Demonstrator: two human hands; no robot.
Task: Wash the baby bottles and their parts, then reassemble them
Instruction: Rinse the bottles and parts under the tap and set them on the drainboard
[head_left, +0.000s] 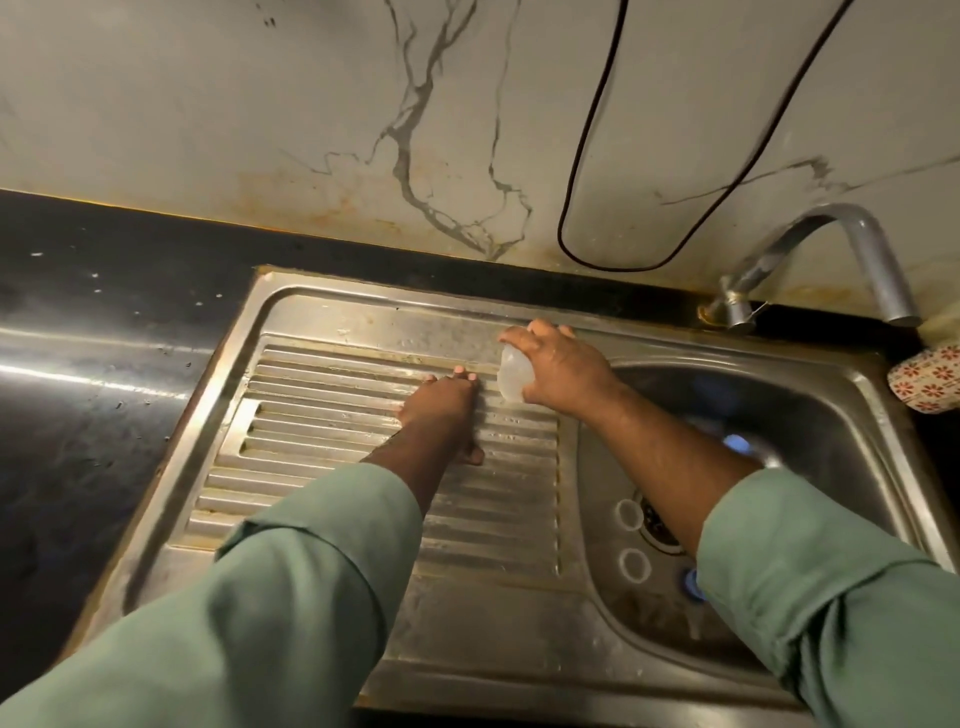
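My right hand (558, 371) curled round a clear bottle part (514, 376), holding it over the ribbed drainboard (311, 415), I think to let it dry there. My left hand (441, 408) lay flat beside it, holding nothing, to steady me.

Steel sink unit (363, 317) as reference: ribbed drainboard (322, 415) is its left half. Curved tap (852, 249) at back-right corner. Dark counter (93, 322) left of it. Black cable (592, 130) loops on marble-look wall (260, 104) behind. Patterned object (927, 376) at right edge.
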